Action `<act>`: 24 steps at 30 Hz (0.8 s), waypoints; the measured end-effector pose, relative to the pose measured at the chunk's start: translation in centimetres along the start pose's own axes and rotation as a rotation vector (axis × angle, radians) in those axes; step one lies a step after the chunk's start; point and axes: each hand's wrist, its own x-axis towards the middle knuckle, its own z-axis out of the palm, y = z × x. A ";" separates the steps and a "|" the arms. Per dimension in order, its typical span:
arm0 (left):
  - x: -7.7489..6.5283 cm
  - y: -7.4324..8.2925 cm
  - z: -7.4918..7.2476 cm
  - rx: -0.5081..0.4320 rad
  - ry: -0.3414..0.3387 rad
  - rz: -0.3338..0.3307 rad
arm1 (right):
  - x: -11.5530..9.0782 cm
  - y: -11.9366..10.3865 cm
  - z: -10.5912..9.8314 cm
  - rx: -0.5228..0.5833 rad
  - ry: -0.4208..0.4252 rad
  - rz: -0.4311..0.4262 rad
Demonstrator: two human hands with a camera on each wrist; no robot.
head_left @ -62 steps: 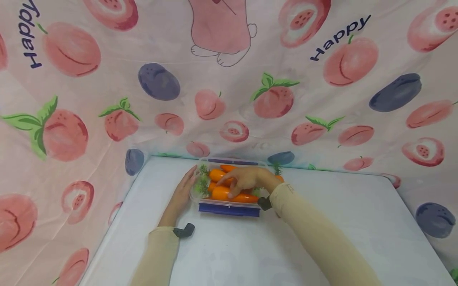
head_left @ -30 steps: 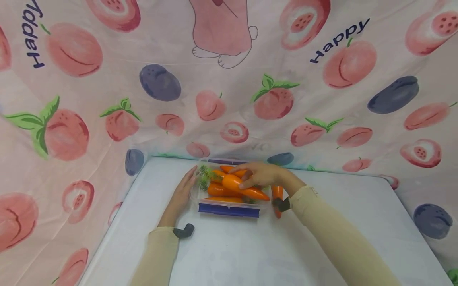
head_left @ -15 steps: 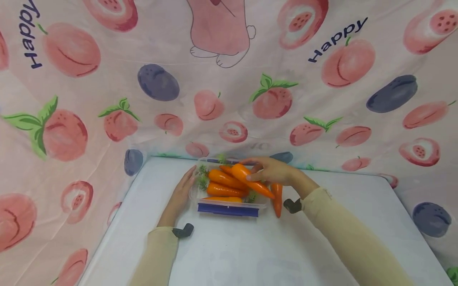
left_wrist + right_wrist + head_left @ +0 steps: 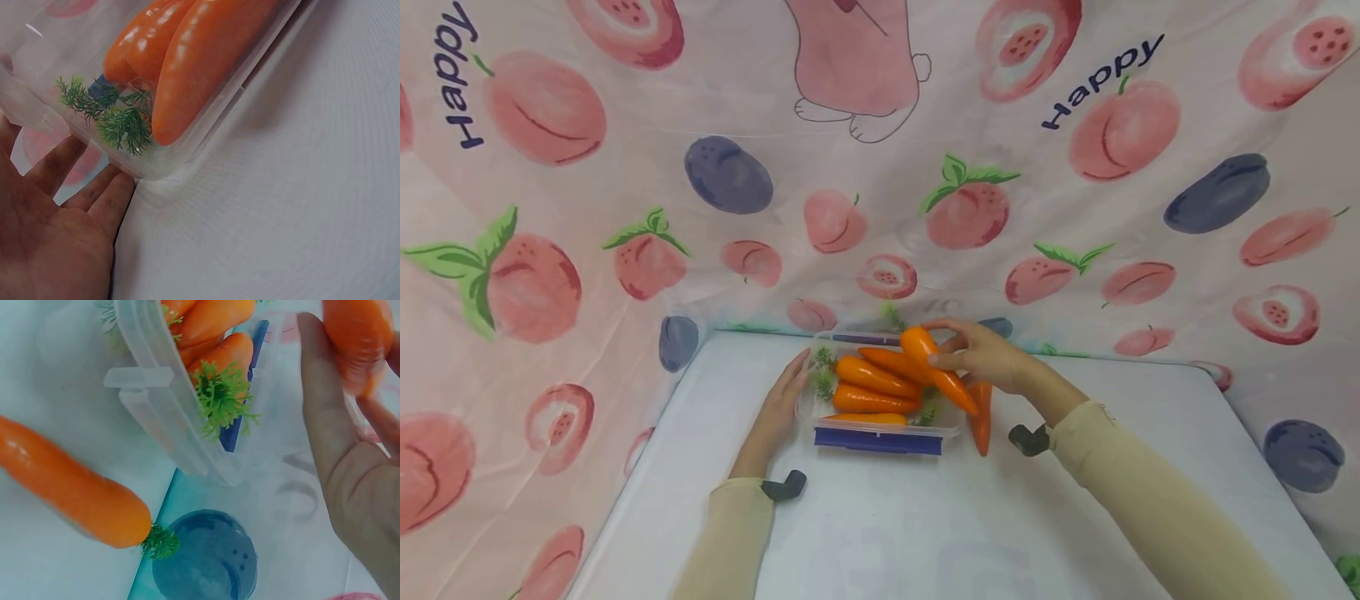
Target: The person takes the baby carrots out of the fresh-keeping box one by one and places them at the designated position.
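A clear plastic box [image 4: 877, 442] with blue latch flaps holds several orange toy carrots [image 4: 876, 377] with green leafy tops. My left hand [image 4: 781, 407] rests against the box's left end with its fingers extended; in the left wrist view the fingertips touch the clear wall near a leafy top [image 4: 125, 128]. My right hand [image 4: 996, 360] pinches a carrot [image 4: 953, 387] between thumb and fingers above the box's right end. This carrot slants, its leafy top up at the back and its tip down toward the front right. The right wrist view shows only part of it.
Another carrot [image 4: 982, 427] lies on the white table [image 4: 910, 525] just right of the box, its leafy top toward the back. A fruit-printed cloth [image 4: 842, 175] hangs behind the table and along its sides.
My right hand went into the box, took hold of a carrot and lifted it up and to the right, turning it steeper. My left hand stayed at the box's left end.
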 end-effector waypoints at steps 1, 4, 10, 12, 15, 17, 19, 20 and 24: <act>0.0 0.0 0.0 -0.005 -0.001 0.000 | -0.1 0.1 -0.1 0.010 0.017 0.000; -0.1 0.0 0.1 -0.021 -0.001 0.007 | -0.3 0.3 -0.4 0.017 0.065 0.000; -0.1 0.0 0.1 -0.018 0.004 0.029 | -0.9 0.8 -1.2 0.046 0.112 -0.033; -0.1 -0.2 0.1 -0.018 0.003 0.029 | -1.2 1.0 -1.5 0.065 0.120 -0.038; 0.0 -0.2 0.1 -0.014 0.004 0.026 | -1.7 1.3 -1.8 0.097 0.139 -0.041; -0.3 0.5 0.1 -0.008 -0.003 0.018 | -2.0 1.6 -2.1 0.123 0.149 -0.051; -0.8 1.7 0.0 0.004 -0.013 0.007 | -2.2 1.9 -2.3 0.145 0.163 -0.055; -1.0 2.3 0.0 0.010 -0.020 0.001 | -2.2 2.1 -2.4 0.150 0.171 -0.057; -1.8 4.0 -0.2 0.031 -0.037 -0.021 | -2.7 2.7 -2.8 0.175 0.200 -0.061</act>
